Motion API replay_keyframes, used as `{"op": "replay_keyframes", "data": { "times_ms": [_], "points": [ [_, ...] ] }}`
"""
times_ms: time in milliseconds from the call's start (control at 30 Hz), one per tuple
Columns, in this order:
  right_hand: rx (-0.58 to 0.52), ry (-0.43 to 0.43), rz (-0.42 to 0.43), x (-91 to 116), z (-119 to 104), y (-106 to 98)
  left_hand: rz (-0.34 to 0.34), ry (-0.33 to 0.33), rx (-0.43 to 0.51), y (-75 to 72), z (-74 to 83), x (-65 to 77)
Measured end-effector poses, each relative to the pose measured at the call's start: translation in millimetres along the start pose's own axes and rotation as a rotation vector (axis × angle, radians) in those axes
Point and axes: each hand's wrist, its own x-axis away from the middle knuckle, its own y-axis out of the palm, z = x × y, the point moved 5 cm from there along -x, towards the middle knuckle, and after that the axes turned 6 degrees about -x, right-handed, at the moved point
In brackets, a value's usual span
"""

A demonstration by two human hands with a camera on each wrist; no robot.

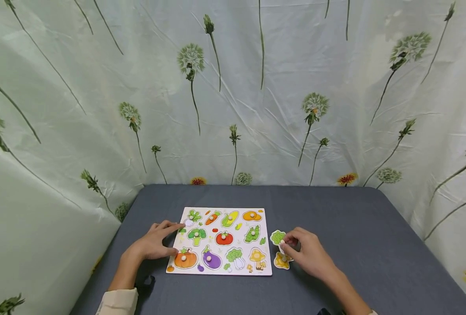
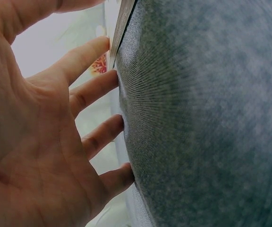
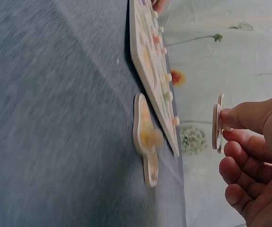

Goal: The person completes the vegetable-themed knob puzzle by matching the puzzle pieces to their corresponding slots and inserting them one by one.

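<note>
A wooden vegetable puzzle board (image 1: pixel 238 212) lies flat on the table. My left hand (image 1: pixel 154 240) rests spread at its left side, thumb and index finger touching the edge; the left wrist view shows the other fingertips on the cloth. Just off the board's right side, my right hand (image 1: pixel 307 251) pinches a leafy green vegetable puzzle piece (image 1: pixel 277 236) by its knob. In the right wrist view this piece (image 3: pixel 215 126) is seen edge-on, raised above the table. A yellow mushroom puzzle piece (image 1: pixel 281 261) lies below it on the cloth, its knob upward.
Several knobbed pieces, such as the tomato (image 1: pixel 224 239) and the eggplant (image 1: pixel 211 260), sit in the board. The leafy vegetable (image 1: pixel 235 258) and mushroom (image 1: pixel 258 257) spots show pictures without knobs. A dark grey cloth (image 1: pixel 355 227) covers the table; a flower-printed curtain (image 1: pixel 276 109) hangs behind.
</note>
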Motion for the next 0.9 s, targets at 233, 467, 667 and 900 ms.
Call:
{"op": "replay_keyframes", "data": {
  "times_ms": [233,467,667,900],
  "points": [
    [-0.035,-0.021,-0.019,-9,-14,14,0.008,-0.005,0.007,2.0,-3.2,-2.3],
    [-0.074,-0.092,-0.033,-15,-24,28,0.008,-0.008,0.005,1.1,-0.6,-1.4],
    [-0.103,-0.084,-0.077,-19,-28,39,0.011,0.0,0.007,0.4,0.4,-0.5],
    [-0.122,-0.116,-0.115,-23,-37,54,0.003,0.011,0.008,-1.1,2.1,1.4]
  ]
}}
